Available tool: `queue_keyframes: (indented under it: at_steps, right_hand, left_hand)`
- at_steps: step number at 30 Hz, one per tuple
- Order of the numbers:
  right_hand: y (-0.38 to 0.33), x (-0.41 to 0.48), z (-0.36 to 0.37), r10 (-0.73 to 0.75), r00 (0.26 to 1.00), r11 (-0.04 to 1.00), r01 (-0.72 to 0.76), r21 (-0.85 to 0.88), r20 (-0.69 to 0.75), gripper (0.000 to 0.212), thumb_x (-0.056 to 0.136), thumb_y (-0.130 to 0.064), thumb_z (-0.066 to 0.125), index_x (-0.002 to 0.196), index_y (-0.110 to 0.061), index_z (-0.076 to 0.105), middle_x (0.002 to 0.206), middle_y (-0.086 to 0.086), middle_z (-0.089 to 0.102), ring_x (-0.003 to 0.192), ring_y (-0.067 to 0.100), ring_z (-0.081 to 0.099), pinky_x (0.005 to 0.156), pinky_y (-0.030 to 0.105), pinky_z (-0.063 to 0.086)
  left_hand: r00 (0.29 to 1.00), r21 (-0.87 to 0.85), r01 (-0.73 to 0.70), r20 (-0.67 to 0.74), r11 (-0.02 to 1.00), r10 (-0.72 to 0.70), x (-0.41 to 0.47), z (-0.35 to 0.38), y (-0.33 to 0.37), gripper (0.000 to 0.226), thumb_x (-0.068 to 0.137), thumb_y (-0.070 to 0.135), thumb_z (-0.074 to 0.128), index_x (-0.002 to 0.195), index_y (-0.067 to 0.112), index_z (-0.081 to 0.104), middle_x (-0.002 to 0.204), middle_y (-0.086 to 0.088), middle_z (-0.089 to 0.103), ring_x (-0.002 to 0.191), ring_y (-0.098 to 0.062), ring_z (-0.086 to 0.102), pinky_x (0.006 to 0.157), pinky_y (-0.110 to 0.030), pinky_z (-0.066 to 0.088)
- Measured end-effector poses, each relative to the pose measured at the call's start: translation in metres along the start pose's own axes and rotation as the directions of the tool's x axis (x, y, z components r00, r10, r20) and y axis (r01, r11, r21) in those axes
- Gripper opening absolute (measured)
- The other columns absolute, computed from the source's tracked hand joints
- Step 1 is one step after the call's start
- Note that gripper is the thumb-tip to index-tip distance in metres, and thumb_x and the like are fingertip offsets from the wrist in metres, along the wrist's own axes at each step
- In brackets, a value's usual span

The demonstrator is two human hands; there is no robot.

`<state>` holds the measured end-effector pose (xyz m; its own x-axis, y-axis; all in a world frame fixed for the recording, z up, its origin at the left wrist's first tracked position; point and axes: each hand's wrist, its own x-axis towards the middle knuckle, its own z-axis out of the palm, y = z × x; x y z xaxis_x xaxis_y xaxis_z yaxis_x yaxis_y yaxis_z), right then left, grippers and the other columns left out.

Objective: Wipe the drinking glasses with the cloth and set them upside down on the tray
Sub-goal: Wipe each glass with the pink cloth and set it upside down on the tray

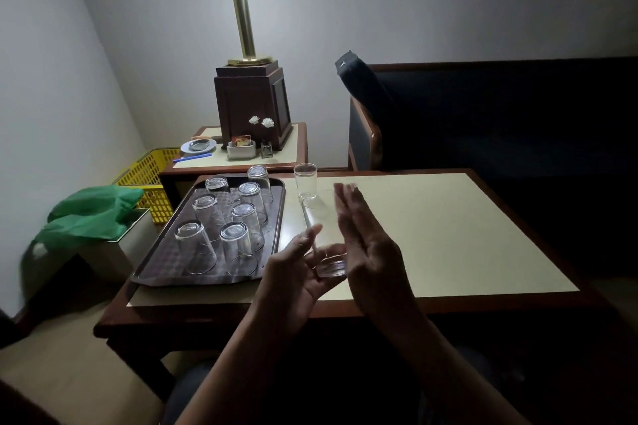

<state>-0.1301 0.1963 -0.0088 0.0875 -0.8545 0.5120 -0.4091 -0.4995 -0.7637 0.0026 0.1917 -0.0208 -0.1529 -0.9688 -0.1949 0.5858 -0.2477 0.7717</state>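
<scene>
Dim room; a cream-topped counter (448,235) stands before a dark sofa (500,114) nearly lost in shadow.
At the counter's left a brown tray (162,262) carries seven upturned glasses (195,245). Beside it is a green sheet (93,214), cloth or bag, unclear. Of the hands, the left hand (297,269) curls under the base of a tilted glass (329,262), and the right hand (366,245) lies flat against it, fingers straight. An upright glass (305,181) stands just behind. On the side table (214,160), the print on the packet (241,141) is unreadable.
</scene>
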Motion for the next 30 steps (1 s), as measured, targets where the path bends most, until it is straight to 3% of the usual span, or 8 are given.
queue_keyframes:
  at_steps: [2,5,10,13,17,21,26,30]
  right_hand:
    - [0.01,-0.016,0.012,-0.201,0.979,0.969,0.205,-0.138,0.039,0.052,0.111,-0.024,0.037,0.163,-0.026,0.031,0.174,-0.01,0.016,0.161,0.008,0.013,0.127,0.038,0.03]
    - [0.021,-0.044,0.024,-0.194,0.977,0.976,0.202,-0.079,0.094,0.059,0.109,-0.011,0.042,0.165,-0.026,0.025,0.175,-0.013,0.008,0.162,0.014,0.004,0.13,0.046,0.023]
    - [0.005,-0.011,0.012,0.176,0.984,0.974,-0.175,0.143,0.009,0.058,0.108,-0.038,0.035,0.162,-0.048,0.015,0.171,-0.026,0.011,0.157,-0.001,0.02,0.125,0.028,0.033]
    - [0.003,0.005,0.005,0.26,0.965,0.938,-0.257,0.232,0.018,0.054,0.113,-0.036,0.039,0.164,-0.039,0.021,0.163,-0.017,0.035,0.14,0.004,0.044,0.093,-0.001,0.042]
    - [0.015,-0.011,0.006,0.338,0.94,0.888,-0.308,0.34,-0.031,0.051,0.098,-0.067,0.05,0.141,-0.04,0.049,0.141,-0.017,0.062,0.116,0.004,0.066,0.088,0.025,0.056]
    - [0.028,-0.03,0.009,0.323,0.931,0.917,-0.264,0.3,-0.167,0.019,0.098,-0.049,0.067,0.112,-0.039,0.073,0.113,-0.01,0.067,0.095,0.009,0.073,0.074,0.034,0.065]
    - [0.023,-0.021,0.01,0.106,0.964,0.989,-0.078,0.122,-0.245,0.023,0.102,-0.03,0.067,0.124,-0.023,0.072,0.11,-0.015,0.069,0.091,0.0,0.072,0.069,0.026,0.064]
    - [0.021,-0.013,0.002,0.191,0.978,0.959,-0.168,0.23,-0.085,0.036,0.104,-0.023,0.062,0.137,-0.036,0.067,0.13,-0.025,0.067,0.114,-0.013,0.063,0.09,0.013,0.056]
  left_hand:
    - [0.998,-0.002,-0.059,-0.002,0.998,0.059,0.002,0.003,0.001,0.044,0.103,0.028,0.044,0.142,0.011,0.056,0.133,-0.028,0.066,0.119,-0.039,0.066,0.109,-0.054,0.046]
    - [0.998,0.062,-0.062,0.014,0.996,0.062,0.006,-0.002,-0.003,0.048,0.106,0.037,0.04,0.139,0.008,0.06,0.136,-0.023,0.066,0.13,-0.04,0.061,0.115,-0.051,0.04]
    - [0.997,0.206,-0.045,0.068,0.977,0.031,-0.002,0.001,-0.017,0.04,0.107,0.034,0.046,0.139,0.018,0.064,0.135,-0.017,0.068,0.124,-0.034,0.065,0.105,-0.046,0.043]
    - [0.996,0.181,-0.058,0.071,0.982,0.046,0.0,0.001,-0.016,0.056,0.097,0.044,0.06,0.145,0.015,0.057,0.14,-0.022,0.063,0.13,-0.04,0.059,0.109,-0.051,0.042]
    - [0.991,0.062,-0.116,0.067,0.991,0.112,0.0,-0.003,-0.008,0.059,0.095,0.036,0.061,0.141,0.003,0.048,0.143,-0.029,0.058,0.131,-0.043,0.058,0.109,-0.053,0.047]
    - [0.995,0.015,-0.082,0.058,0.997,0.081,0.004,-0.016,-0.008,0.059,0.103,0.035,0.053,0.146,-0.002,0.04,0.156,-0.025,0.046,0.146,-0.044,0.042,0.121,-0.066,0.024]
    - [0.994,0.018,-0.077,0.073,0.997,0.076,0.0,-0.018,-0.008,0.05,0.101,0.033,0.038,0.123,0.005,0.072,0.119,-0.023,0.065,0.106,-0.036,0.06,0.099,-0.051,0.046]
    - [0.997,0.136,-0.031,0.073,0.99,0.022,-0.001,-0.014,-0.003,0.061,0.095,0.052,0.051,0.14,0.011,0.059,0.116,-0.02,0.067,0.098,-0.029,0.064,0.084,-0.042,0.047]
